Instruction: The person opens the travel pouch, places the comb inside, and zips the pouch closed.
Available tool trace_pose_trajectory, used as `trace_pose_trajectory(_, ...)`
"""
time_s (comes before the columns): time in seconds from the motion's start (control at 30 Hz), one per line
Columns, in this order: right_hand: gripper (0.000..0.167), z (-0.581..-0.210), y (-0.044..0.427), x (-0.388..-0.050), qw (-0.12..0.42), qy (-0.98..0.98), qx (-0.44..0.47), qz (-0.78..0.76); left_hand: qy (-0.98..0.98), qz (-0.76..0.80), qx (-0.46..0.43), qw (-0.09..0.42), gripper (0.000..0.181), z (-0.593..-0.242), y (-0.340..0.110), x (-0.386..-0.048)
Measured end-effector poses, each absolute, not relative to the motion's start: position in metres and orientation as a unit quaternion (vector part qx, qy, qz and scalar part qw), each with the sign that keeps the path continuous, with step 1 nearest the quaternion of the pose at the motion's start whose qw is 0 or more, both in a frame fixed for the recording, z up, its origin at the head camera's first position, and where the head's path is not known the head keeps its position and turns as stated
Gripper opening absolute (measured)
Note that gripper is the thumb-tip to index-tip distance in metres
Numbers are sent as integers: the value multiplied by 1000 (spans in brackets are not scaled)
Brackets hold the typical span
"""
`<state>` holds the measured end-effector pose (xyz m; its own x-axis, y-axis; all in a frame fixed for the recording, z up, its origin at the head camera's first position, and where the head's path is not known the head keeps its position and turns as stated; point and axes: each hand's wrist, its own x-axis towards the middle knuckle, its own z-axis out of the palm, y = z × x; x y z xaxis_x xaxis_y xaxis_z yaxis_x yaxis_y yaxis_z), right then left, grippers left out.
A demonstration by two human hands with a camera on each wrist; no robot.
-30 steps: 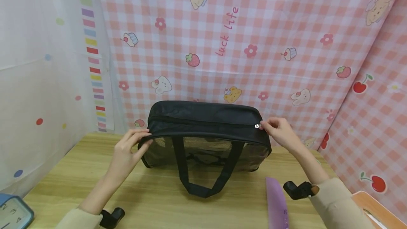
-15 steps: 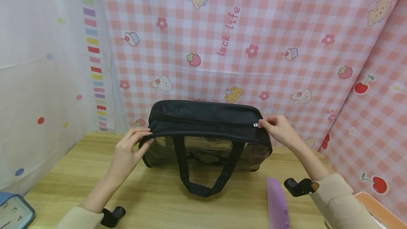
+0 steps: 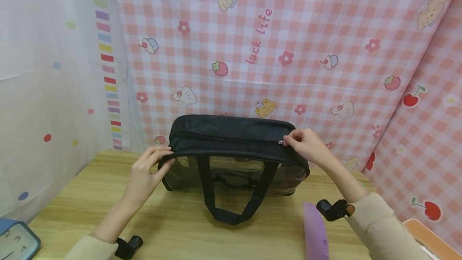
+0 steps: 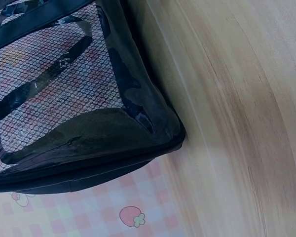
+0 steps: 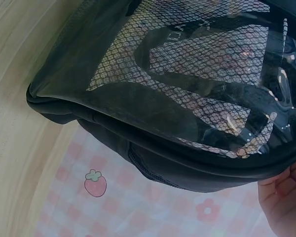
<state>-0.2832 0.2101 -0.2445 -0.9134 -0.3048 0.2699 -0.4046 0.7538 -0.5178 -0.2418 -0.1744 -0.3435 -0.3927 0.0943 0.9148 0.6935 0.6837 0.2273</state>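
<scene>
A black bag (image 3: 234, 127) with a see-through front and mesh stands upright on the table, its strap handle (image 3: 232, 216) hanging down in front. At its top right corner, my right hand (image 3: 304, 144) pinches the metal zipper pull (image 3: 280, 142). The left hand (image 3: 146, 167) grips the bag's upper left edge, thumb in front and fingers on top. Clear plastic and mesh (image 4: 54, 84) fill much of the left wrist view, where that hand is out of sight. Part of the right hand (image 5: 288, 197) shows at the right wrist view's edge, beside the bag's rim.
A purple strip-like object (image 3: 315, 232) lies on the wooden table (image 3: 162, 228) near the right forearm. The corner of a blue clock (image 3: 19, 240) shows at lower left, and an orange-rimmed tray (image 3: 427, 236) at lower right. Behind the bag hangs a pink checked cloth (image 3: 234, 91).
My right hand has moved left along the bag's top with the zipper pull. The left hand keeps its grip at the left edge, and the bag stays in place.
</scene>
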Motion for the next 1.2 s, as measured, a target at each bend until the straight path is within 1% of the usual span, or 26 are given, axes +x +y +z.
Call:
trace_pose_trajectory(0.17, 27, -244, 210, -285, 88, -931, 196, 294, -773, -310, -253, 492, 33, -345, -174, -242)
trace_pose_trajectory(0.57, 26, -239, 194, -285, 64, -920, 225, 315, -769, -308, -257, 498, 36, -347, -173, -242)
trace_pose_trajectory(0.83, 28, -233, 188, -283, 56, -918, 225, 323, -764, -329, -263, 489, 36, -348, -172, -243)
trace_pose_trajectory(1.0, 29, -231, 186, -282, 40, -915, 213, 339, -761, -339, -262, 488, 34, -348, -173, -244)
trace_pose_trajectory(1.2, 30, -229, 176, -284, 10, -913, 206, 352, -758, -340, -264, 491, 36, -348, -173, -244)
